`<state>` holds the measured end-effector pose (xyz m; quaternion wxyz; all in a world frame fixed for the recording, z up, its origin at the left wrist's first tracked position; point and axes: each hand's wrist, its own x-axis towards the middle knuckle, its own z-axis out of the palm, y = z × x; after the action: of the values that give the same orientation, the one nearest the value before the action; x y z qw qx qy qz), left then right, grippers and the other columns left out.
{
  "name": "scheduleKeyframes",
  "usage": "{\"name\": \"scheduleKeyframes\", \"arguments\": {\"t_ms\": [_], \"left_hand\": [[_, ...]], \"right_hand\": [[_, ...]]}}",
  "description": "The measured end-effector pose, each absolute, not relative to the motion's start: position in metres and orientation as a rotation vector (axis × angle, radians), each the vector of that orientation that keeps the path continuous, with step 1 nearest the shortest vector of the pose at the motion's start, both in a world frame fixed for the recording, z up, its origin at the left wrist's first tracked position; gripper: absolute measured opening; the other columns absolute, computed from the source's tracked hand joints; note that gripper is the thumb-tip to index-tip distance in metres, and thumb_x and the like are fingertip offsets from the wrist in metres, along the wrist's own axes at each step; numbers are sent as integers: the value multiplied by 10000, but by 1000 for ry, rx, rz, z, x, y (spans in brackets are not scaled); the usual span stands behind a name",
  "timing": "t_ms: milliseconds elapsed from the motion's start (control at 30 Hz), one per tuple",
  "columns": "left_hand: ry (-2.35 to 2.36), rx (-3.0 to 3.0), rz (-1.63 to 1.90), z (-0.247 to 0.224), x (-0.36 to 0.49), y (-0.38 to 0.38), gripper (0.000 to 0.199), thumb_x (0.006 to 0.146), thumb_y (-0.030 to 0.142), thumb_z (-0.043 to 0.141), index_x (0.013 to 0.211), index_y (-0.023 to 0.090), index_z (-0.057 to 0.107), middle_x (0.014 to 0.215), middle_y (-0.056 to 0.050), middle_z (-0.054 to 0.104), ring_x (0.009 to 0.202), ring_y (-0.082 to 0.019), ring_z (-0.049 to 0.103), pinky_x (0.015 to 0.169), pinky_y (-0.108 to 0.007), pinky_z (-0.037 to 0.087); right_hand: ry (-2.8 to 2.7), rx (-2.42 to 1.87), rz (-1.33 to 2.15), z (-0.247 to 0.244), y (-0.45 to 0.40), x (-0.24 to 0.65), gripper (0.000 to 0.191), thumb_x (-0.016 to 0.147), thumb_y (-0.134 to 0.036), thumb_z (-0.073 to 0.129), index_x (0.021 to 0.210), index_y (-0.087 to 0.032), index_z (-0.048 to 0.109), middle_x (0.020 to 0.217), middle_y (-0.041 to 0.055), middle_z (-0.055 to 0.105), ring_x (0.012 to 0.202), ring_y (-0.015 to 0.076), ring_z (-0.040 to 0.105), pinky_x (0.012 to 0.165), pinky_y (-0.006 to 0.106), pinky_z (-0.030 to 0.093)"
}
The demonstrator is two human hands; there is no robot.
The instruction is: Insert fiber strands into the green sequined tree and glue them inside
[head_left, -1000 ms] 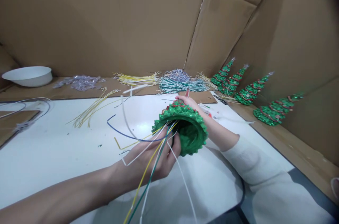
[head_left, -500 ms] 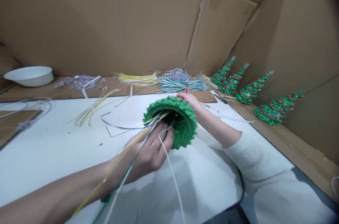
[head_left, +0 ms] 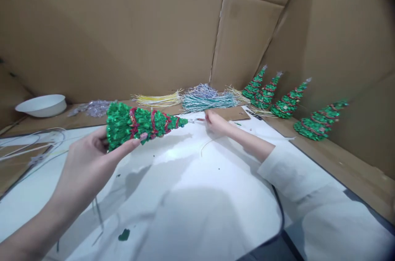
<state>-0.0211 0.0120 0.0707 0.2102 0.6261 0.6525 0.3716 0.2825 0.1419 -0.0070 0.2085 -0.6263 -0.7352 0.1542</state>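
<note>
A green tinsel tree [head_left: 145, 124] with red garland lies sideways in the air, its wide base to the left and its tip to the right. My left hand [head_left: 92, 160] is wrapped round the base, with the thumb along the near side. At the tip, my right hand [head_left: 213, 122] is closed in a pinch on a small thin reddish thing beside the clear tip piece; what exactly it grips is too small to make out. Thin wires hang below my left forearm.
Four decorated trees [head_left: 288, 100] stand along the right cardboard wall. Yellow wires [head_left: 159, 99] and green-white wires [head_left: 210, 102] lie at the back. A white bowl [head_left: 41, 106], clear plastic pieces [head_left: 97, 108] and loose wires are at the left. A green scrap [head_left: 124, 235] lies on the white table [head_left: 197, 207].
The tree has turned from its open base facing me to lying sideways, further left. My left hand has left the inside and holds the base's outside; my right hand is now at the tip.
</note>
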Motion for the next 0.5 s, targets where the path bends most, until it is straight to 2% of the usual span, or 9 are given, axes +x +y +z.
{"name": "scheduleKeyframes", "arguments": {"t_ms": [67, 100, 167, 300, 400, 500], "left_hand": [[1573, 1519, 1096, 63, -27, 16, 331, 676, 412, 701, 926, 206, 635, 839, 44, 696, 797, -181, 596, 644, -208, 422], [1481, 1424, 1141, 58, -30, 18, 326, 648, 385, 729, 901, 201, 636, 823, 46, 703, 813, -190, 610, 689, -225, 448], [1358, 1365, 1148, 50, -34, 21, 284, 683, 345, 712, 919, 201, 647, 836, 48, 708, 846, -182, 620, 742, -232, 463], [1223, 1248, 1179, 44, -35, 24, 227, 716, 282, 699, 913, 184, 644, 851, 15, 715, 868, -180, 641, 791, -248, 482], [1124, 1158, 1213, 42, -33, 26, 300, 687, 267, 722, 962, 176, 642, 916, -31, 725, 918, -209, 650, 790, -264, 499], [1063, 1128, 1232, 38, -33, 28, 345, 672, 256, 732, 996, 178, 641, 949, -54, 727, 944, -226, 653, 781, -269, 511]], "right_hand": [[-2173, -1695, 355, -8, 136, 278, 244, 755, -42, 449, 966, -129, 535, 1098, 201, 536, 1009, 306, 485, 878, 424, 330], [-2225, -1665, 318, -7, 132, 277, 283, 750, -28, 434, 991, -127, 544, 1148, 208, 508, 1084, 327, 437, 915, 458, 293], [-2331, -1580, 281, -2, 121, 278, 325, 751, -31, 426, 1020, -154, 561, 1202, 184, 479, 1172, 334, 356, 946, 485, 257], [-2594, -1343, 466, 1, 101, 289, 211, 714, -174, 594, 917, -228, 619, 991, 69, 584, 1001, 248, 488, 862, 360, 372], [-2603, -1264, 651, -10, 99, 291, 238, 677, -202, 630, 914, -211, 611, 947, 61, 578, 946, 234, 508, 815, 331, 387], [-2570, -1229, 731, -20, 104, 286, 110, 717, -194, 571, 822, -199, 600, 854, 47, 576, 814, 197, 522, 735, 305, 394]]}}
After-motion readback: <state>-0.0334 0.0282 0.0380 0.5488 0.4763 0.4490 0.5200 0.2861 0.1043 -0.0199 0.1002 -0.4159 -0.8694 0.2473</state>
